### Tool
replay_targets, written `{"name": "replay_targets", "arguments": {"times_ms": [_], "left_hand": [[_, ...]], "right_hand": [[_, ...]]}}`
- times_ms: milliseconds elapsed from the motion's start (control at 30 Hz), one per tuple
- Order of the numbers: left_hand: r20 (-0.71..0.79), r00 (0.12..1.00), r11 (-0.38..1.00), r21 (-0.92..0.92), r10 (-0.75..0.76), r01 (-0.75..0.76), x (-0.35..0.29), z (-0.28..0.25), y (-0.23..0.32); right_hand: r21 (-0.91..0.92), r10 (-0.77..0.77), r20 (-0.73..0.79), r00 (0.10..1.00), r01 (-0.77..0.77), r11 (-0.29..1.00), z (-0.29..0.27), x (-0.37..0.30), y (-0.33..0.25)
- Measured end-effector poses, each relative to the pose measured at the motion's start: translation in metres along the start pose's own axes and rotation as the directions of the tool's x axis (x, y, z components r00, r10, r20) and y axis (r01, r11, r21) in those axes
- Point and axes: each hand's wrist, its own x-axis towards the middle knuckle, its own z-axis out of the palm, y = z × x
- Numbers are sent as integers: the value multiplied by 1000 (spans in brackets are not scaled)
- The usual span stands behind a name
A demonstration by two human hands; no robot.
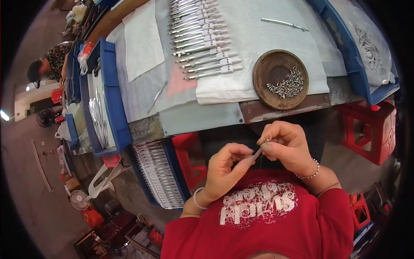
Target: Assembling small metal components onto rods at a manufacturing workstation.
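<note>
Head view. Both hands are occupied: the left hand [228, 166] pinches the lower end of a slim metallic piece [258, 154] between thumb and fingers, and the right hand [286, 146] grips near its upper end. The piece is off the bench, just short of the table edge; its finer detail is hidden by the fingers.

Risk, in my judgement: a loosened pinch could drop it to the lap or floor, there being no surface directly beneath. The wooden dish [259, 82] sits near the front edge; a knocking forearm might tip it and scatter its small metal pins [290, 84].

Surroundings: a row of metal parts [207, 43] lies closely packed behind, where a sleeve could disarrange it. A lone rod [284, 24] lies apart. A blue tray [345, 32] hems the right side; a red stool [373, 134] stands beneath. A loaded blue crate [176, 166] crowds the left elbow.
</note>
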Motion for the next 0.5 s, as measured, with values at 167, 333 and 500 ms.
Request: {"name": "replay_targets", "arguments": {"times_ms": [167, 333, 500], "left_hand": [[114, 980, 981, 122, -163, 149, 2, 3, -1], [139, 959, 935, -226, -248, 275, 6, 9, -7], [238, 906, 872, -270, -350, 407, 7, 1, -7]], "right_hand": [[-69, 261, -7, 965, -261, 963, 2, 2, 2], [-81, 291, -56, 955, -295, 952, 2, 0, 12], [65, 390, -117, 913, -385, 921, 5, -1, 18]]}}
